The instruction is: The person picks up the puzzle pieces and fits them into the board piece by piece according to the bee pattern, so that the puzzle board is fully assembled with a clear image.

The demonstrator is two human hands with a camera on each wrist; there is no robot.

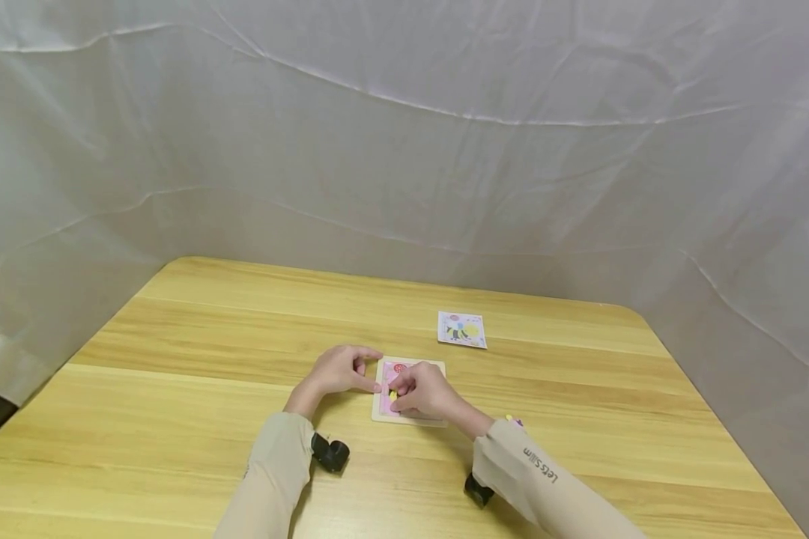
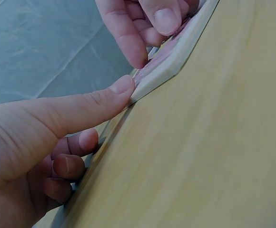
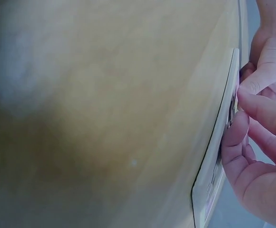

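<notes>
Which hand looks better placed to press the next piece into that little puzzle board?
Probably the right hand: its fingers already rest on the puzzle board, while the left hand only touches the board's edge with one fingertip.

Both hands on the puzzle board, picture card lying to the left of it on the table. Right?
Not quite. Both hands, left and right, are on the board, but the card lies beyond it and slightly to the right, not left. The head view shows it.
</notes>
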